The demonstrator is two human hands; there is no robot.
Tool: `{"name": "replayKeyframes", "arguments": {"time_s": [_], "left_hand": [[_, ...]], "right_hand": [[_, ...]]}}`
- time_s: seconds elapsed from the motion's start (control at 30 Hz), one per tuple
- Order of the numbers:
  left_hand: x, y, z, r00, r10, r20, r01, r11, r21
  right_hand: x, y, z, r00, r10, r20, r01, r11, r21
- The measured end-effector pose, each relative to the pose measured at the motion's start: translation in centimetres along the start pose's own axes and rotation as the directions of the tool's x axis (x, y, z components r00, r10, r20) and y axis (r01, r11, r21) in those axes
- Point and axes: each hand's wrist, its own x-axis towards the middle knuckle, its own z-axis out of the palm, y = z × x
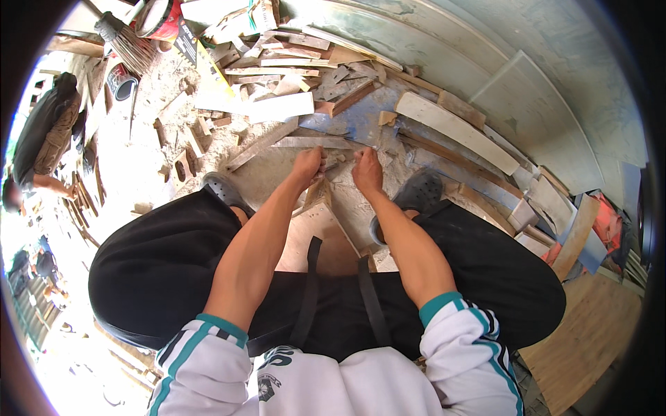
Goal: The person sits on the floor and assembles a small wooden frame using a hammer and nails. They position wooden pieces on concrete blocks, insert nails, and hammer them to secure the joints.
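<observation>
Both my arms reach forward between my knees. My left hand [310,166] is closed, its fingers curled inward above the far end of a wooden board. Level with it and a short gap to the right, my right hand [367,170] is also closed in a fist. Whatever either one grips is too small or hidden to name. Below them a plywood panel [320,239] lies between my feet, a small wood block at its far end. Just beyond my hands a pale wood strip [312,141] lies on the dusty ground.
Scrap wood [291,62] is heaped ahead, with a long pale plank [454,132] at right by the wall panels [534,104]. A handsaw [201,62], a broom [128,45] and a can [121,82] sit at far left. Another person [48,132] bends over there.
</observation>
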Motion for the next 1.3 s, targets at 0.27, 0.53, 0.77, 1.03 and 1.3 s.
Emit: {"name": "replayKeyframes", "arguments": {"time_s": [0.27, 0.53, 0.77, 1.03, 1.3], "left_hand": [[0.8, 1.0, 1.6, 0.988, -0.104, 0.116, 0.137, 0.934, -0.33], [1.8, 1.7, 0.9, 0.98, -0.171, 0.098, 0.194, 0.755, -0.626], [-1.6, 2.6, 0.2, 0.979, -0.193, -0.07, 0.16, 0.931, -0.329], [-1.6, 1.7, -0.6, 0.969, -0.23, -0.093, 0.185, 0.92, -0.346], [-0.5, 1.0, -0.3, 0.992, -0.127, -0.02, 0.116, 0.948, -0.296]], "right_hand": [[-1.3, -8.0, 1.5, 0.978, -0.103, 0.179, 0.085, 0.991, 0.105], [-1.2, -7.4, -1.4, 0.96, -0.261, -0.099, 0.279, 0.908, 0.313], [2.1, 4.3, -0.2, 0.824, 0.551, -0.129, -0.536, 0.833, 0.134], [3.4, 3.5, -0.8, 0.768, 0.641, 0.003, -0.634, 0.758, 0.152], [3.4, 4.3, 1.8, 0.943, 0.317, -0.101, -0.294, 0.936, 0.193]]}}
